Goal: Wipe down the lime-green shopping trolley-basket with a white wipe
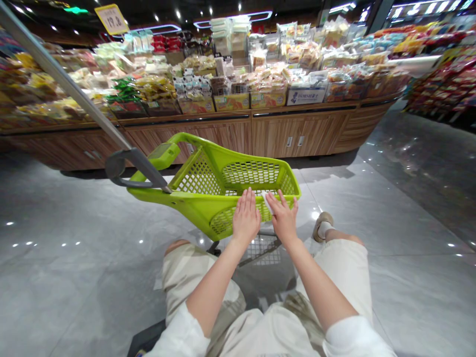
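Note:
A green plastic shopping cart (238,197) with a honeycomb-pattern basket stands sideways in front of me. My left hand (246,217) lies flat with its fingers stretched out over the near rim. Just to its right, my right hand (284,218) presses a white piece of tissue or cloth (267,202) against the same rim; its fingers are slightly spread. Most of the white piece is hidden beneath that hand. At the cart's left end is its handle with a grey fitting (143,166), from which a long metal pole (74,89) slants up to the upper left.
Behind the cart runs a wooden display counter (297,131) loaded with packaged snacks (267,82). A price sign (110,19) hangs at the upper left. Shiny grey tile floor (405,277) surrounds me, and my legs flank the cart's lower rack (262,250).

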### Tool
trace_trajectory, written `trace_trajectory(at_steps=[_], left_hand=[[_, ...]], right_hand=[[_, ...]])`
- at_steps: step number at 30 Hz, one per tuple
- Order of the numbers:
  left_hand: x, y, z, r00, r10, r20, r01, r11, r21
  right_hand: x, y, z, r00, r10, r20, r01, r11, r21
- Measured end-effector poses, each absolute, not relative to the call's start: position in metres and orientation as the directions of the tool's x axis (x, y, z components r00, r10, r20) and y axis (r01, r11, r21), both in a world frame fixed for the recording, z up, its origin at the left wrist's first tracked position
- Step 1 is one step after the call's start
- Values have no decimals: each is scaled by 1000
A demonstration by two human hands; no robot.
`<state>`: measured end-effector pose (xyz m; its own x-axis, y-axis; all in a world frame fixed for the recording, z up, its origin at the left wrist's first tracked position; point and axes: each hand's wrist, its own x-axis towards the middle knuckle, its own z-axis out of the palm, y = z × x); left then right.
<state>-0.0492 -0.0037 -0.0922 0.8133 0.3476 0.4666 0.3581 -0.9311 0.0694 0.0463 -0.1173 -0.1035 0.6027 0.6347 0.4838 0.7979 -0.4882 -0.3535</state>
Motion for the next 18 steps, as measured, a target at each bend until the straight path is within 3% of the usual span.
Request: trace_trajectory(at_steps=[5,7,13,18], left_hand=[[-48,-4,-94,805,349,479,345,-933,100],[-46,-4,-95,802,346,486,340,-935,104],[-47,-4,-96,810,340,477,343,-936,85],[-49,-3,-94,806,351,477,354,-931,88]], right_hand=[[93,-162,-121,802,391,451,581,-684,-440],[88,-152,-120,822,352,448,549,-700,-457],[24,-90,-99,592,643,486,805,-445,-392],[52,-127,-105,645,607,464,764,-513,-392]])
